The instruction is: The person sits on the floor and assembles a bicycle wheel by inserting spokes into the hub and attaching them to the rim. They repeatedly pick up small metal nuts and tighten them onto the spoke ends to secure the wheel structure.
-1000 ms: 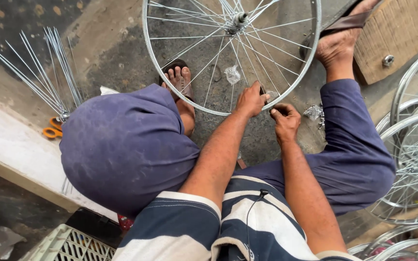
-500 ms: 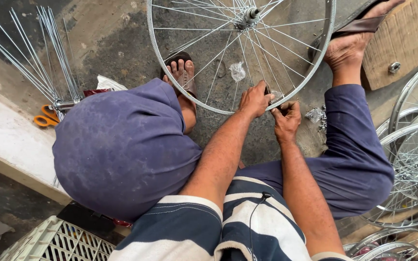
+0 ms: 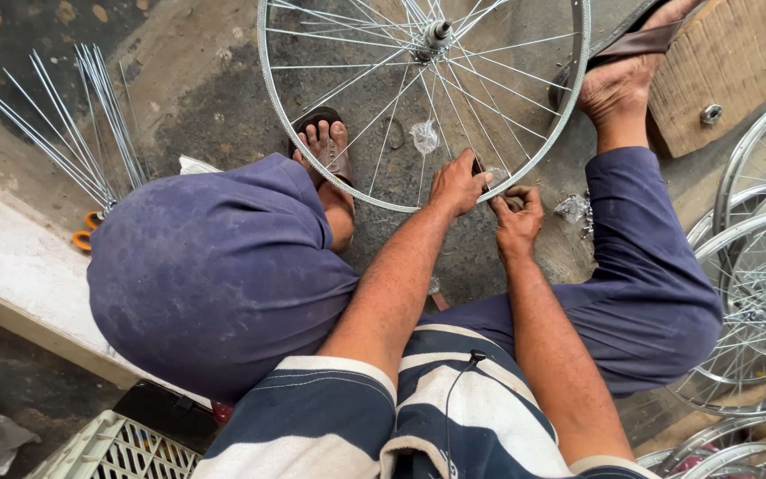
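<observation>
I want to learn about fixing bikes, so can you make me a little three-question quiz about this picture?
1. True or false: the left hand grips the rim of the spoked bicycle wheel.
2. What lies on the ground to the left of the person's knee? A) a bundle of loose spokes B) a bicycle chain C) a hammer
3. Fill in: the right hand is beside the left hand, at the wheel's near ____.

Key:
1. True
2. A
3. edge (the rim)
</observation>
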